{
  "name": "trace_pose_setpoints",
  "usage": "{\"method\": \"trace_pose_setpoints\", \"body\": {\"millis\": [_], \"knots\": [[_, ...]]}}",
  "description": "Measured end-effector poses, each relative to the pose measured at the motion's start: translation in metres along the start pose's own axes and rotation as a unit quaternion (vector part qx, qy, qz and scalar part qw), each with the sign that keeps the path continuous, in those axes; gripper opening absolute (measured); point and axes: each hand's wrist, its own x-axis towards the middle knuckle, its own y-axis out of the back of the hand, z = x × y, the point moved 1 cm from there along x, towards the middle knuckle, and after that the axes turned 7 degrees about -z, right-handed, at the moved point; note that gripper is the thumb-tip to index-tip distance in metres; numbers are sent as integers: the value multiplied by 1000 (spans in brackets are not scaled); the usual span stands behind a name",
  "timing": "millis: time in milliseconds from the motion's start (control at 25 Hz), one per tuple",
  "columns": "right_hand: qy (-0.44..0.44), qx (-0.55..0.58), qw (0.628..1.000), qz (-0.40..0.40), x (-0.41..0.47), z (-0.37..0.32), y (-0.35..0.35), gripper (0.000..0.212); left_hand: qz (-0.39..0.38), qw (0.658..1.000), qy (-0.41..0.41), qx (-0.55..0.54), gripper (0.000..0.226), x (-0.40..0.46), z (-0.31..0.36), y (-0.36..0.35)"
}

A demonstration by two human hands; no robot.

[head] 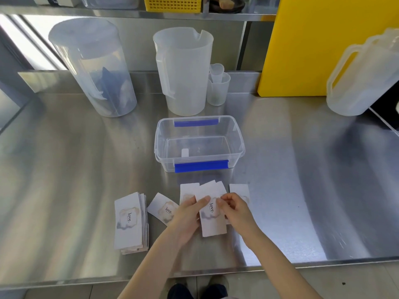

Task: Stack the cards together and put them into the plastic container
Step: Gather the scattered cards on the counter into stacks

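Observation:
A clear plastic container with blue clips stands open in the middle of the steel table. In front of it lie white cards printed "love." My left hand and my right hand both grip a small bundle of cards held just above the table. A neat stack of cards lies to the left. One loose card lies tilted beside my left hand. Another card shows behind the bundle and one more card lies behind my right hand.
Behind the container stand a lidded clear pitcher, an open translucent jug and small measuring cups. A yellow board leans at the back right beside another jug. The table's front edge runs close to my arms.

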Motion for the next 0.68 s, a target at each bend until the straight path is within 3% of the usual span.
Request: {"method": "trace_pose_setpoints", "body": {"millis": [120, 200, 280, 360, 440, 560, 680], "knots": [[-1, -25, 1000, 1, -1, 0, 9, 15, 20, 999, -10, -26, 16, 1, -7, -1], [15, -83, 995, 57, 2, 2, 23, 17, 39, 999, -18, -19, 14, 1, -7, 1], [13, -210, 969, 129, 5, 11, 37, 9, 60, 998, -16, -19, 12, 0, -7, 2], [-43, -361, 919, 151, 7, 21, 43, 32, 83, 996, -2, -24, 21, -1, -6, 3], [-85, -429, 885, 157, 10, 28, 43, 56, 94, 995, 7, -27, 29, -1, -7, 3], [-106, -409, 892, 162, 15, 28, 44, 64, 93, 995, 7, -28, 31, -3, -7, 4], [-107, -349, 919, 151, 16, 28, 43, 58, 99, 995, 6, -23, 25, -2, -8, 6]]}}
